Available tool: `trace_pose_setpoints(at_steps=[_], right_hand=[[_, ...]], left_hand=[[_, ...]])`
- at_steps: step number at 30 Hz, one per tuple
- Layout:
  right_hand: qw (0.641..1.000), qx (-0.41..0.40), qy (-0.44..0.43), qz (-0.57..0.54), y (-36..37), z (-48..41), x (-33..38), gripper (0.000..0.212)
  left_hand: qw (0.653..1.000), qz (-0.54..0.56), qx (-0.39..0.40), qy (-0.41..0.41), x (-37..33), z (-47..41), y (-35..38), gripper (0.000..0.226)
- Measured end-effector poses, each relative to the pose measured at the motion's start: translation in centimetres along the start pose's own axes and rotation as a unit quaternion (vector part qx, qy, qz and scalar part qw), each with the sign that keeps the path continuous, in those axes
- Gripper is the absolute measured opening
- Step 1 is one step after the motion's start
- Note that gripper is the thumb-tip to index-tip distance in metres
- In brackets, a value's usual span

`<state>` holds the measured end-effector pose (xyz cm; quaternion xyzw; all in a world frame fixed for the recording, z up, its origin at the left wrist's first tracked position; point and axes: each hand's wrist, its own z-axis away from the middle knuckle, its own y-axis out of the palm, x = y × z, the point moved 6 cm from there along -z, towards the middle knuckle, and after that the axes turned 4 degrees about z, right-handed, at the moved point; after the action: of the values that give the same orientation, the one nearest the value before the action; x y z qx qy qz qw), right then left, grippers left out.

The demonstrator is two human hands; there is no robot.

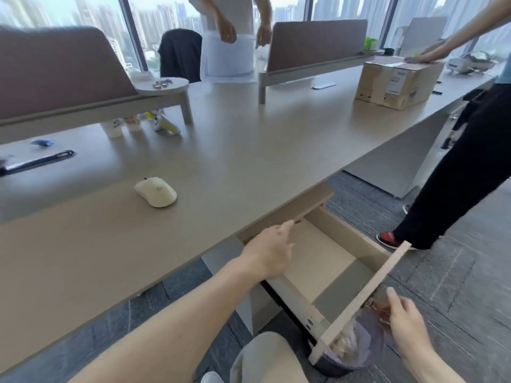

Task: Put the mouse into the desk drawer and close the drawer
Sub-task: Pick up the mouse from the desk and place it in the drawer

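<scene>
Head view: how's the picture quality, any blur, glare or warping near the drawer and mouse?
Head view: wide-angle warp bends the desk edge and windows; daylight is bright behind but no glare on the mouse; drawer interior is evenly lit with one shadowed patch; right hand is slightly motion-blurred.

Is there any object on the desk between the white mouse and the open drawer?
Nothing visible. The white computer mouse lies alone on the beige desk top; the surface toward the open wooden drawer is bare. The left hand is at the drawer's inner edge, not blocking.
</scene>
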<state>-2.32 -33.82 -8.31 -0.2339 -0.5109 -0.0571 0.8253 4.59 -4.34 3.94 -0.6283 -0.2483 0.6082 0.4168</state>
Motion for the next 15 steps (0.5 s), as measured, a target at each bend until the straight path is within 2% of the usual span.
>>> trace_pose_setpoints(at_steps=[1,2,5,7,9,12,15], right_hand=[[1.000,-0.019,-0.014,0.020,-0.3,0.2,1.1,0.061],[0.999,-0.036,-0.033,0.018,-0.7,0.7,2.4,0.056],[0.988,-0.088,-0.126,0.018,-1.0,2.3,7.5,0.017],[0.976,-0.079,-0.200,0.026,0.0,3.3,10.9,0.012],[0.964,-0.046,-0.262,0.026,2.2,3.5,13.8,0.028],[0.946,0.023,-0.323,0.026,7.0,5.0,18.3,0.041],[0.930,0.085,-0.357,0.006,12.3,7.3,21.7,0.044]], left_hand=[[0.999,0.028,-0.014,0.041,-0.7,0.3,-1.4,0.056],[0.995,0.055,-0.036,0.077,-1.0,0.9,-3.0,0.053],[0.976,0.074,-0.162,0.122,0.9,3.0,-9.2,0.041],[0.958,0.064,-0.268,0.082,4.8,4.8,-13.6,0.038],[0.937,0.070,-0.343,-0.011,10.2,6.8,-17.1,0.042],[0.911,0.109,-0.370,-0.146,17.1,10.4,-20.2,0.052],[0.894,0.151,-0.381,-0.179,20.4,13.3,-21.2,0.053]])
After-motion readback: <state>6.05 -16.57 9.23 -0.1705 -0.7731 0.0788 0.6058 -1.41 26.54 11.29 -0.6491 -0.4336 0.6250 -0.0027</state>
